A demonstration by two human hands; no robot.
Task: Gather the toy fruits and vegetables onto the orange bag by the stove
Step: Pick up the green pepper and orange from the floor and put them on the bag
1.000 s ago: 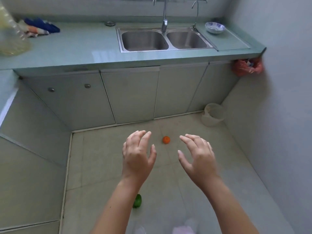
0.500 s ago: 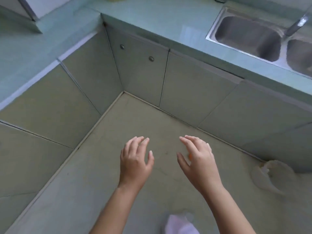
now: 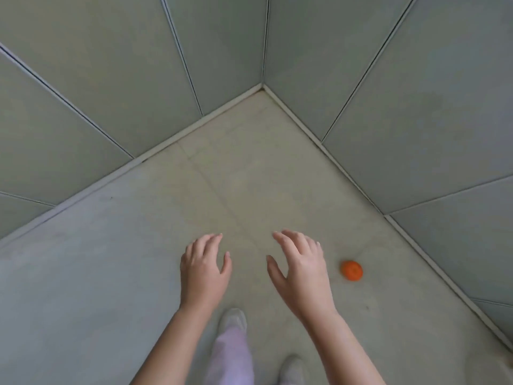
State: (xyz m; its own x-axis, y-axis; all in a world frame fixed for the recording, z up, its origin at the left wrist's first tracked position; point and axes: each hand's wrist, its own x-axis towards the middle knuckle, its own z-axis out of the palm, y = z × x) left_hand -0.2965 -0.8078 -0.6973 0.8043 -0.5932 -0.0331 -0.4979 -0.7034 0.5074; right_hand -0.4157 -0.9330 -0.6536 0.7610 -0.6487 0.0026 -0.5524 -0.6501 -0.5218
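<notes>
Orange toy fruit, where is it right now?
In the head view, the orange toy fruit lies on the floor just right of the right hand, untouched, near the cabinets.

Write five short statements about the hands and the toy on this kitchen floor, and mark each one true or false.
1. The orange toy fruit lies on the floor. True.
2. The right hand grips the orange toy fruit. False: the hand is empty with its fingers spread, and the fruit lies apart from it.
3. The left hand holds nothing. True.
4. The orange toy fruit lies between the two hands. False: it lies to the right of the right hand.
5. Bare floor separates the orange toy fruit from the cabinet doors. True.
</notes>
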